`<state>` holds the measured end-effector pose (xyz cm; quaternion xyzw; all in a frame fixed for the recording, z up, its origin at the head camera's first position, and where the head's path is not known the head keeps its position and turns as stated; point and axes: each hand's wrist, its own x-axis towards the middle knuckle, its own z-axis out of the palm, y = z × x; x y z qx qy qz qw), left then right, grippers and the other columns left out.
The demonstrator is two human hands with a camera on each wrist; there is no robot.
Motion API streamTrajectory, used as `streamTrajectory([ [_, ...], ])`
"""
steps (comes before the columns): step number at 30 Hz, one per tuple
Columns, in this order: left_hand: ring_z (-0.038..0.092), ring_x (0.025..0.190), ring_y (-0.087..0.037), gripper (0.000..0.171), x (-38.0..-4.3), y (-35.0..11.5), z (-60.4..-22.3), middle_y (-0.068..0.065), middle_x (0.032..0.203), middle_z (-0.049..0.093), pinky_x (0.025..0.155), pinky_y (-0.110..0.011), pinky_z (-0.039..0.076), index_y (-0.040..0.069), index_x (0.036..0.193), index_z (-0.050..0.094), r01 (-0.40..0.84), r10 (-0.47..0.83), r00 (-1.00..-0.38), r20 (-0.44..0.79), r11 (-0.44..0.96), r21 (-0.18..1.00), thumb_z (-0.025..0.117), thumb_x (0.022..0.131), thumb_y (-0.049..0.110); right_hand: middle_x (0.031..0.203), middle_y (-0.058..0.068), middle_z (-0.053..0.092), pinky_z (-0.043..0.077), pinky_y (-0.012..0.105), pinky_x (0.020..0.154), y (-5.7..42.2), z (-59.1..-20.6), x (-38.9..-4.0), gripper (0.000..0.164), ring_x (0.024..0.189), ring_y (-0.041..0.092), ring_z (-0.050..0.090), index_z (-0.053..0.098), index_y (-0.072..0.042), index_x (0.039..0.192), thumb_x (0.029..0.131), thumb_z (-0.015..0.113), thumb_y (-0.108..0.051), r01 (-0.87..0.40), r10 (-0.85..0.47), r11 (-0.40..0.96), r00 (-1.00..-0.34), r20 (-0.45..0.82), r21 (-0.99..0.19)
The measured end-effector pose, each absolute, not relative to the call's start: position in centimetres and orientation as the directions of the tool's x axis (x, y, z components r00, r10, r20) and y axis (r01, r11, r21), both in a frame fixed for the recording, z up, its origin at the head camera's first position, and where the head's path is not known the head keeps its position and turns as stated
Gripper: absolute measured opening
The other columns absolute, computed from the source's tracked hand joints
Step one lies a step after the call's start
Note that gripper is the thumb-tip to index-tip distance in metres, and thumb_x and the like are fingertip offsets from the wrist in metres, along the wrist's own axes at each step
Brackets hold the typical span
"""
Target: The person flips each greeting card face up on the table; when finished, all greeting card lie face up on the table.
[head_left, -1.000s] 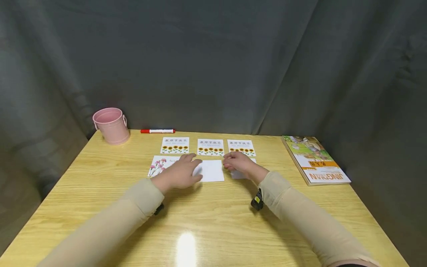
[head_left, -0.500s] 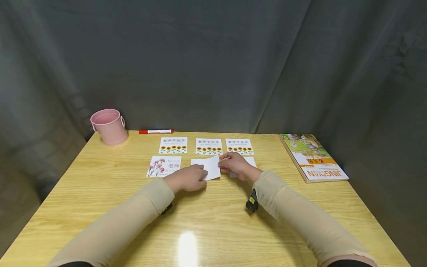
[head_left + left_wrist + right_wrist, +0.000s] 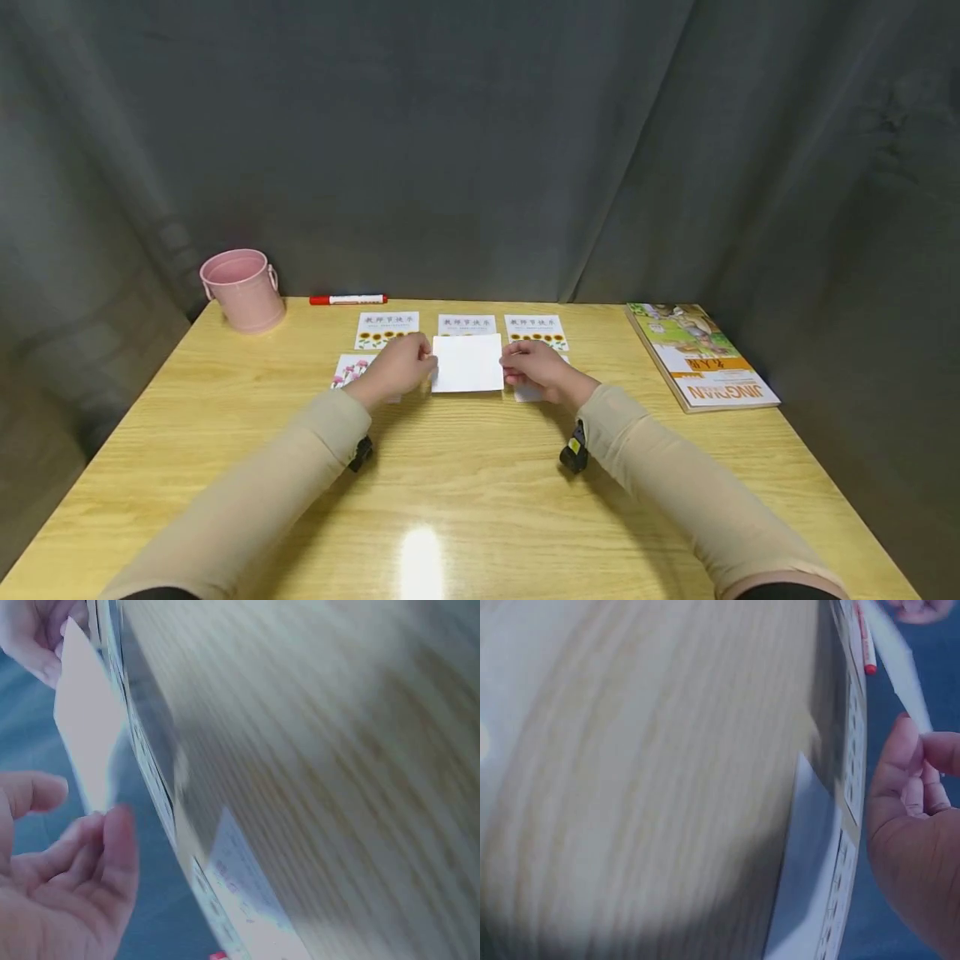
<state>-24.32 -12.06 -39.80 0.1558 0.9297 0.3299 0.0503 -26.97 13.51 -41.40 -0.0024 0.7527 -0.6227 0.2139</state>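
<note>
A white card (image 3: 467, 363), its blank side toward me, is raised off the table between my two hands. My left hand (image 3: 395, 367) pinches its left edge, and my right hand (image 3: 542, 367) pinches the right edge. In the left wrist view the card (image 3: 88, 720) stretches from my near fingertips to the other hand. Behind it, a sunflower card (image 3: 467, 323) is partly covered. Under my left hand lies a card with pink flowers (image 3: 348, 369), mostly hidden. A blank white card (image 3: 527, 393) lies beneath my right hand.
Two more sunflower cards (image 3: 386, 327) (image 3: 536, 330) lie left and right in the back row. A red-and-white marker (image 3: 348, 299) rests at the table's far edge, near a pink bucket (image 3: 244, 296). At the right is a book (image 3: 701, 357). A dark curtain (image 3: 465, 150) hangs behind the table.
The blank-faced middle card has been lifted from the table. My left hand has moved from the card's face to its left edge; my right hand keeps the right edge.
</note>
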Motion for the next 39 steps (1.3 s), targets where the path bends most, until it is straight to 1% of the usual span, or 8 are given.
streamTrajectory([
  [5,0.053,0.068,-0.017,0.022,-24.5,-12.7,-39.9,-0.013,0.082,0.065,0.072,-0.037,0.048,-0.002,0.102,0.068,0.156,0.297,-0.953,-0.056,0.645,0.748,0.051,0.107,0.012,0.089,0.009,0.061,0.056,0.020,0.068,13.9,-41.2,-27.2,0.019,0.073,0.011,0.062,0.055,0.008,0.121,0.105,0.055,-0.003,0.248,-0.275,0.183,-0.916,-0.292,-0.951],
  [11,0.036,0.054,-0.015,0.027,-24.5,-12.7,-39.8,-0.002,0.060,0.045,0.063,-0.035,0.038,0.004,0.085,0.064,0.161,0.257,-0.966,-0.002,0.610,0.776,0.049,0.107,0.009,0.091,0.007,0.063,0.057,0.022,0.070,13.7,-41.2,-27.1,0.013,0.079,0.014,0.064,0.057,0.002,0.114,0.105,0.058,-0.006,0.261,-0.256,0.208,-0.916,-0.310,-0.942],
  [13,0.038,0.054,-0.015,0.027,-24.5,-12.7,-39.9,-0.003,0.061,0.047,0.063,-0.035,0.039,0.003,0.087,0.066,0.156,0.252,-0.968,-0.002,0.607,0.779,0.050,0.107,0.009,0.092,0.007,0.063,0.056,0.022,0.070,13.7,-41.2,-27.1,0.011,0.080,0.014,0.064,0.058,0.002,0.112,0.104,0.058,-0.006,0.254,-0.250,0.222,-0.919,-0.306,-0.941],
  [20,0.069,0.089,-0.027,0.026,-24.9,-12.6,-40.2,-0.015,0.099,0.069,0.082,-0.036,0.059,-0.011,0.119,0.067,-0.043,0.207,-0.971,-0.117,0.332,0.942,0.051,0.108,0.006,0.091,0.006,0.065,0.055,0.022,0.066,14.1,-41.7,-27.3,0.006,0.077,0.013,0.063,0.058,-0.001,0.108,0.105,0.057,-0.006,0.244,-0.257,0.219,-0.920,-0.297,-0.945],
  [26,0.070,0.086,-0.020,0.036,-24.8,-12.4,-40.0,-0.015,0.100,0.071,0.076,-0.030,0.058,-0.014,0.121,0.063,-0.138,0.181,-0.968,-0.172,0.186,0.973,0.045,0.112,0.016,0.097,0.009,0.069,0.057,0.020,0.068,14.3,-41.6,-27.2,0.006,0.079,0.010,0.068,0.055,0.002,0.109,0.106,0.053,-0.003,0.271,-0.298,0.116,-0.908,-0.294,-0.956],
  [32,0.068,0.085,-0.019,0.029,-24.8,-12.5,-40.3,-0.016,0.097,0.070,0.084,-0.040,0.058,-0.012,0.122,0.065,-0.107,0.172,-0.975,-0.140,0.185,0.977,0.053,0.108,0.010,0.102,0.012,0.065,0.058,0.018,0.071,14.2,-41.5,-27.1,0.025,0.080,0.011,0.068,0.054,0.013,0.126,0.107,0.049,-0.003,0.286,-0.301,0.048,-0.909,-0.287,-0.957],
  [35,0.067,0.087,-0.024,0.027,-24.8,-12.6,-40.6,-0.013,0.096,0.069,0.088,-0.046,0.057,-0.008,0.128,0.062,-0.101,0.165,-0.977,-0.135,0.198,0.975,0.056,0.106,0.006,0.094,0.006,0.060,0.057,0.020,0.069,14.0,-41.6,-27.1,0.027,0.074,0.009,0.063,0.054,0.010,0.130,0.106,0.052,-0.004,0.270,-0.280,0.081,-0.918,-0.282,-0.960],
  [39,0.068,0.085,-0.025,0.048,-24.9,-12.5,-40.8,-0.013,0.096,0.071,0.087,-0.045,0.057,-0.005,0.147,0.045,-0.105,0.178,-0.974,-0.141,0.200,0.974,0.059,0.102,0.001,0.088,0.003,0.058,0.055,0.021,0.066,13.6,-41.8,-27.0,0.032,0.071,0.009,0.057,0.053,0.006,0.134,0.104,0.055,-0.003,0.248,-0.250,0.130,-0.929,-0.273,-0.960],
])
